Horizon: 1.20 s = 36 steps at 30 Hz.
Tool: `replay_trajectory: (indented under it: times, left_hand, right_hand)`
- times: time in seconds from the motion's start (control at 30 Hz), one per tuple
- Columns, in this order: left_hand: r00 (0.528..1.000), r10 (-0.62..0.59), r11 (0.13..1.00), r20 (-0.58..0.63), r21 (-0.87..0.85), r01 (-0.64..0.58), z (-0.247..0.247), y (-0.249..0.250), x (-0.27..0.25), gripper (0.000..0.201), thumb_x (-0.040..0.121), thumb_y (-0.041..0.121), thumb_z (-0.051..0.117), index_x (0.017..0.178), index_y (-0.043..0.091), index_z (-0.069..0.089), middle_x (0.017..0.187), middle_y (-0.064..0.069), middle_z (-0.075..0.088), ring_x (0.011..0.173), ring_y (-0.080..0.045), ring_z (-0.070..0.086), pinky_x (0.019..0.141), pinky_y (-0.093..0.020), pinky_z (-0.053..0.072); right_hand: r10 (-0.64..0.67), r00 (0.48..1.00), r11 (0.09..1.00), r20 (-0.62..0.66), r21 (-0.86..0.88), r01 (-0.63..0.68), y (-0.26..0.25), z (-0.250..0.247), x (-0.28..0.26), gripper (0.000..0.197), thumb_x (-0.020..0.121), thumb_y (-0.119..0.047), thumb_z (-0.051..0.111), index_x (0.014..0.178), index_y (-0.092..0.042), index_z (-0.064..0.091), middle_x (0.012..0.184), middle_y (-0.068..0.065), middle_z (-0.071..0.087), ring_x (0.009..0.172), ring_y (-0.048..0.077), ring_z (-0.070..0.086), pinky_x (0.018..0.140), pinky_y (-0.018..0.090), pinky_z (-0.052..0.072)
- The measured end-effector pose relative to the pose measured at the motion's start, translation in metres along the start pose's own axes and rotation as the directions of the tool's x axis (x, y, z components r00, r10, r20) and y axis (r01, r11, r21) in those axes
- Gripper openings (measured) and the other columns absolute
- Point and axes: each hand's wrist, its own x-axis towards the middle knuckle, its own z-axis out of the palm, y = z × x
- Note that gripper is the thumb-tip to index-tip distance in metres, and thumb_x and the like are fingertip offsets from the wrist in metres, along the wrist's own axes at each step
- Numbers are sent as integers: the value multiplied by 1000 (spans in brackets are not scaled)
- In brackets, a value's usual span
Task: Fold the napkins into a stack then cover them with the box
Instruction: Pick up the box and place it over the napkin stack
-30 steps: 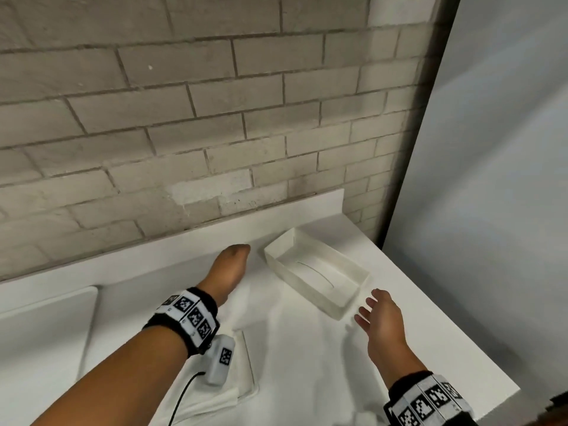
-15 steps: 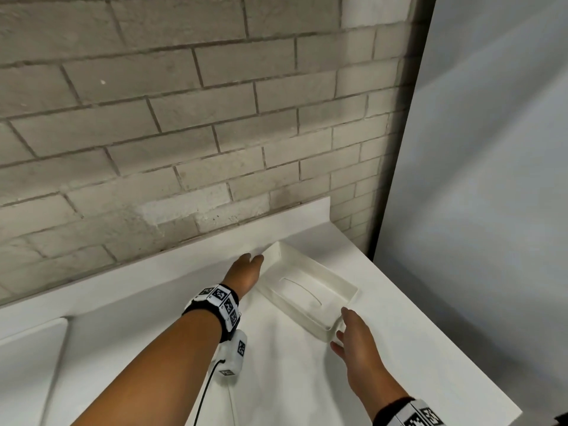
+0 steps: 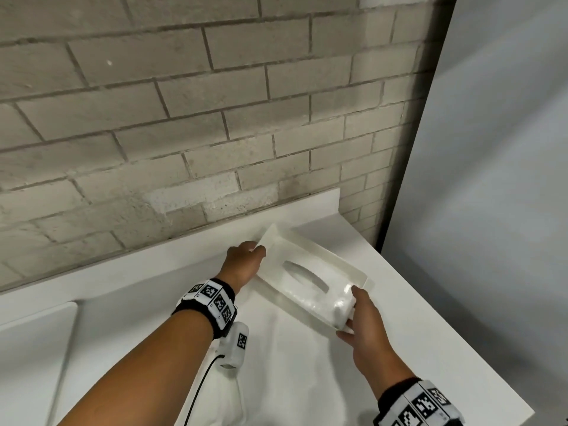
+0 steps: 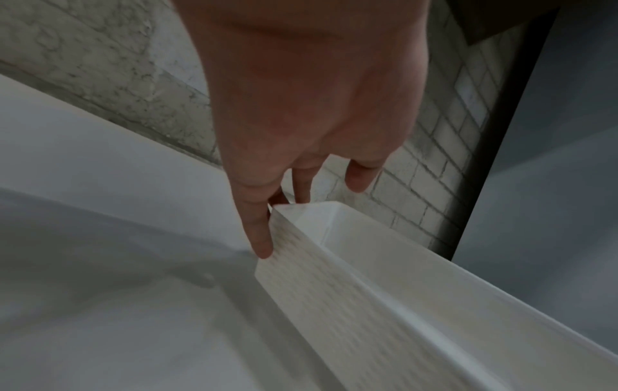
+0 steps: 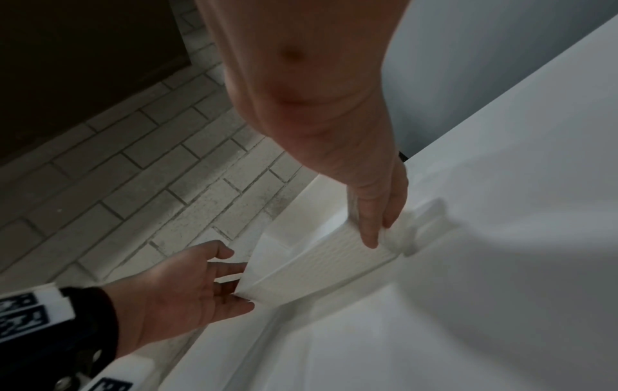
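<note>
A white box (image 3: pixel 307 301) with an oval slot in its bottom, open side up, is tilted toward me above the white counter (image 3: pixel 408 327). My left hand (image 3: pixel 246 259) presses fairly straight fingers (image 4: pixel 261 232) against the box's far left end wall. My right hand (image 3: pixel 362 321) pinches the near right end, thumb over the rim and fingers below. In the wrist views the ribbed box wall (image 4: pixel 351 304) (image 5: pixel 311 267) runs between both hands; the right wrist view shows my left hand (image 5: pixel 187 288) and my right hand (image 5: pixel 371 201). Folded white napkins (image 3: pixel 229 401) lie under my left forearm, mostly hidden.
A brick wall (image 3: pixel 184 118) backs the counter, and a grey panel (image 3: pixel 491 179) closes off the right side. A sink basin (image 3: pixel 30 348) is sunk into the counter at the left. The counter's front right edge runs close to my right wrist.
Both hands moved in to the box's two ends and took hold. The box, flat on the counter before, is now raised and tilted toward me.
</note>
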Motion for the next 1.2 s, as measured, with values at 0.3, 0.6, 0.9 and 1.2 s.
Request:
replay_trajectory:
  times: [0.3,0.6,0.9,1.2]
  left_hand:
    - [951,143,916,-273,-327,-231,-100,-12,-87,32,80,46,41,93,21,56,107,5,63,103,-16,57,89,-38,46]
    - [875,98,871,-474,-385,-306,-188,-83,-191,54,75,73,47,108,33,63,116,8,68,114,-13,63,105,-44,48]
    - [898,66,855,-435,-439,-276,-232,-153,-260,35,89,18,39,113,29,62,115,10,71,112,-19,64,95,-44,51]
    - [922,-52,856,-382,-493,-156,-179,-236,-285,18,100,23,55,116,28,48,118,8,64,112,-13,61,92,-34,48]
  right_hand:
    - [-236,949,953,211,239,184,-23,46,-44,50,99,-56,44,115,-13,62,113,4,63,107,31,64,100,44,48]
    - [-424,790,905,442,204,372,6,118,-94,31,99,-18,54,129,-23,59,131,-2,62,124,19,55,107,38,42]
    - [-420,658,885,625,122,448,47,142,-149,36,105,-19,41,138,-24,56,131,-7,67,124,11,61,101,32,53]
    - [-339,740,863,581,-122,491,117,107,-154,38,100,-10,54,130,-34,55,125,-10,70,118,12,64,99,36,46]
